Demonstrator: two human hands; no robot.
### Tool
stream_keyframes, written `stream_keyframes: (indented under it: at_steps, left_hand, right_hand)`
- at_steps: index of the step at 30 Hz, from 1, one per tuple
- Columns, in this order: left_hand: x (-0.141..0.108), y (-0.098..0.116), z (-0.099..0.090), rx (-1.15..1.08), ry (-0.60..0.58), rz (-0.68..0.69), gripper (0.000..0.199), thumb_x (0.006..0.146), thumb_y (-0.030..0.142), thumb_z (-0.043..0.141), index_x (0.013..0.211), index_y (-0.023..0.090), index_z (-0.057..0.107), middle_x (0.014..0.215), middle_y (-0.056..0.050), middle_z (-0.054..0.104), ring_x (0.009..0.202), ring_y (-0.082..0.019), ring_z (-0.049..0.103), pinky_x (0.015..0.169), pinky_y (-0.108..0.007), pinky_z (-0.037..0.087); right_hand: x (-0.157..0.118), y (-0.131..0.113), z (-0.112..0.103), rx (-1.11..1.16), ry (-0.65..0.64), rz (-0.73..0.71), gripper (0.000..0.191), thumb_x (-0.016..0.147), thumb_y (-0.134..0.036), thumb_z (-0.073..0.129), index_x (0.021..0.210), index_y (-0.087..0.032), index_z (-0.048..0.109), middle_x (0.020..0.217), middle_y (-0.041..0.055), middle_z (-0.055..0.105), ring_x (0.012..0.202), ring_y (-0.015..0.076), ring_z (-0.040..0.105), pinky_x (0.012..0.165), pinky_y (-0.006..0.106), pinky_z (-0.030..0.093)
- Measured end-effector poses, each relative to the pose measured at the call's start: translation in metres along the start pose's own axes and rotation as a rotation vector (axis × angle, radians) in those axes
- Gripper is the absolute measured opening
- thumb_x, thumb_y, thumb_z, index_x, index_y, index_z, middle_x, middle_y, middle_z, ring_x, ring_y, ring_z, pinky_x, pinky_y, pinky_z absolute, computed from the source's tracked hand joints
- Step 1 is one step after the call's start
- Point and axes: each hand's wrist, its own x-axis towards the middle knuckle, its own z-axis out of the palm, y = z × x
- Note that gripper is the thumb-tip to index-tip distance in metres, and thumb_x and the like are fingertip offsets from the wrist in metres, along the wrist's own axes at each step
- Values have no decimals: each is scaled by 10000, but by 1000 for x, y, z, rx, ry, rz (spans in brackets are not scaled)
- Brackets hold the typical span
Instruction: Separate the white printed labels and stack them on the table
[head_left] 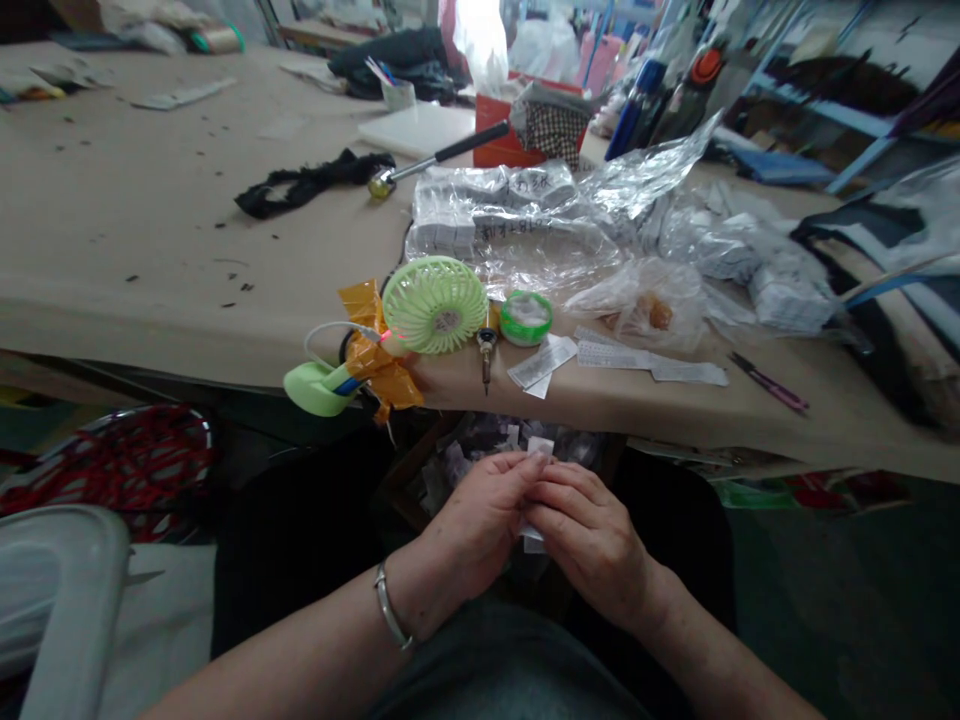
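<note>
On my feed, the left hand [480, 512] is pinching small white slips [540, 446] under its thumb, and the right hand [596, 540] is closing its fingertips on them from the other side; the slips are sitting between the hands, just below the table [172, 290] edge. For careful handling, I am favouring a light, level pinch, with both wrists staying low and the fingertips close together so the thin paper isn't creasing; the fingers are hiding its middle, so I am not managing to count the held slips. Left to right, I am counting one bracelet [390, 607] on the left wrist, one green fan [435, 305], one pointed tool [486, 362], one round green tub [526, 335], several paper strips [615, 352] whose overlapping is blurring the number, and one pair of pink-handled snips [780, 390].
</note>
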Motion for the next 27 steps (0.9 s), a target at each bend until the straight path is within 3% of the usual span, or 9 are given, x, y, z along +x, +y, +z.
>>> stream_keyframes:
  at_steps: [11,15,18,21,23,27]
  left_hand:
    - [-5,-19,9,3,124,56,97,682,147,734,728,88,672,703,-40,660,583,-74,585,506,-138,427]
    - [-12,-20,14,67,175,52,60,727,128,698,760,86,669,711,-67,687,585,-102,619,529,-169,475]
    - [-16,-18,21,149,262,-3,50,789,127,641,829,97,648,698,-76,695,554,-124,632,567,-229,524]
    - [-17,-16,24,227,329,-60,89,820,148,615,893,100,629,753,-103,711,592,-147,661,606,-264,550]
    - [-14,-17,22,246,326,-70,110,821,171,624,906,102,627,762,-103,712,597,-149,666,601,-260,549]
    - [-4,-20,7,235,263,-102,180,801,219,662,932,100,627,763,-97,712,612,-156,671,604,-256,546]
  right_hand:
    - [-15,-6,-3,10,44,-36,187,894,-108,492,942,-160,666,930,52,714,1025,173,621,985,349,495]
    - [-20,-1,-18,52,22,-55,206,893,-159,506,1063,-160,623,993,60,708,1033,180,615,962,359,513]
    - [-26,25,-43,-68,72,71,301,893,-221,530,1186,-164,567,1085,100,673,1115,234,570,965,434,499]
    - [-31,70,-67,-411,144,321,445,902,-319,537,1292,-110,497,1218,184,592,1211,314,482,1001,537,429]
    - [-33,98,-75,-574,100,423,556,886,-409,550,1323,-75,470,1269,223,550,1232,358,450,991,563,414]
    - [-33,127,-76,-695,-35,454,475,891,-354,551,1302,-120,510,1272,180,571,1218,347,463,976,535,413]
